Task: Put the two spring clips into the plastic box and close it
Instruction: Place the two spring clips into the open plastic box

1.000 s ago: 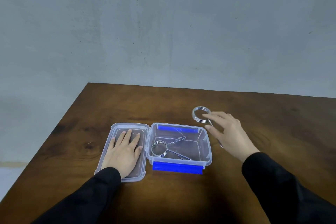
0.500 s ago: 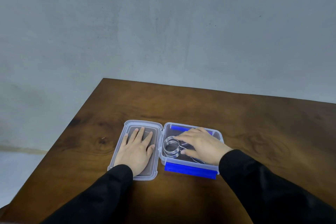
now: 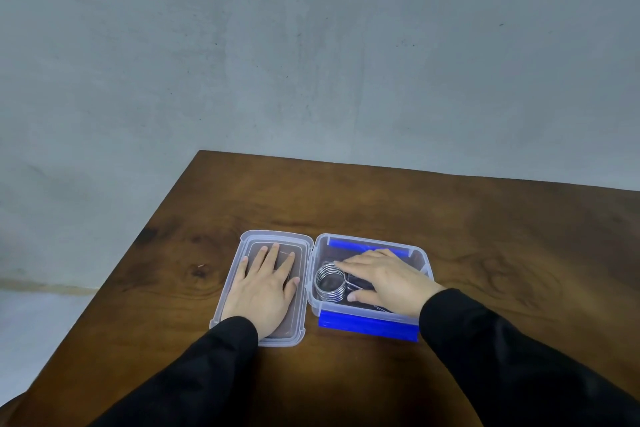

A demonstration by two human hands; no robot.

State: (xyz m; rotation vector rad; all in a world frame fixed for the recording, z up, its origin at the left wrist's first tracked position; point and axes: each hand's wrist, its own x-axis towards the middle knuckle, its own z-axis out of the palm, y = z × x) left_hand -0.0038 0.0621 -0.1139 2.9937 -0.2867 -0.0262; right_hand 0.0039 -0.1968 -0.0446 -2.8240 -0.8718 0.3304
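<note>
The clear plastic box [image 3: 421,262] with blue latches lies open on the wooden table. Its lid [image 3: 304,288] is folded flat to the left. My left hand [image 3: 265,288] rests flat on the inside of the lid, fingers spread. My right hand [image 3: 384,279] is down inside the box. Its forefinger and thumb are on either side of a steel spring clip [image 3: 330,282] whose coil shows at the box's left end. That coil looks stacked on the other clip's coil. The wire legs run under my palm and are mostly hidden.
The brown wooden table [image 3: 485,236] stretches right and back from the box. Its left edge [image 3: 138,253] runs diagonally close to the lid. A grey wall stands behind the table's far edge.
One second ago my right hand was taking the second clip from the table right of the box. It carried the clip into the box and lowered it onto the first. My left hand stayed on the lid.
</note>
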